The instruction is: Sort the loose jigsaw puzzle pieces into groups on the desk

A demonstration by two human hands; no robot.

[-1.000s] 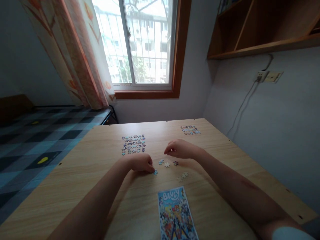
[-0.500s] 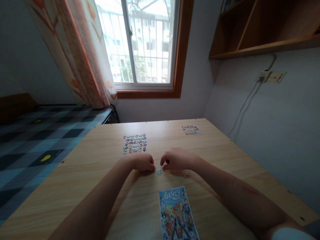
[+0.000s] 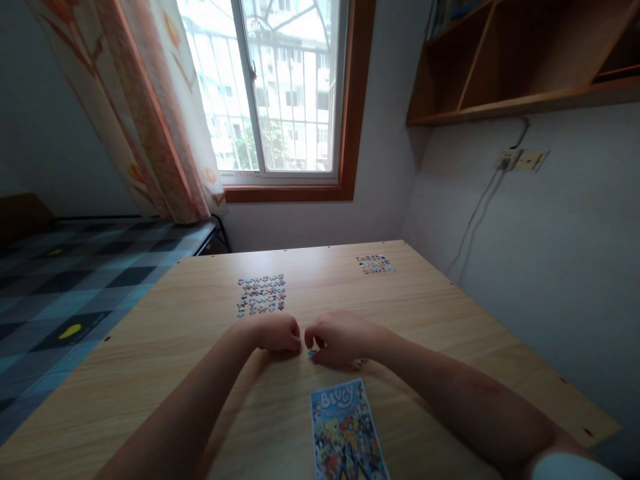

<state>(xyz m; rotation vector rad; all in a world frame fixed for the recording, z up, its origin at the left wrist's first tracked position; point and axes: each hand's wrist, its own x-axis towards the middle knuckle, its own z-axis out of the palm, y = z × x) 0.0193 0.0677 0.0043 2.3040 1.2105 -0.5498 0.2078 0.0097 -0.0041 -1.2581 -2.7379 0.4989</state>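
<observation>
My left hand point(image 3: 277, 332) and my right hand point(image 3: 337, 337) rest close together on the wooden table point(image 3: 450, 313), both with fingers curled. Between their fingertips lies a small blue puzzle piece point(image 3: 311, 353), pinched by my right hand and touched by my left. Another loose piece point(image 3: 359, 364) shows under my right wrist. A colourful Bluey picture card point(image 3: 345, 433) lies just in front of the hands, towards me.
A laid-out group of puzzle pieces point(image 3: 261, 295) sits beyond my left hand, and a smaller group point(image 3: 375, 264) at the far right. A bed with a checked cover point(image 3: 75, 280) stands left of the table; a wall with a socket and cable point(image 3: 515, 160) is on the right.
My right hand came down and left from above the loose pieces to meet my left hand at the blue piece. The other loose pieces are now hidden under it.
</observation>
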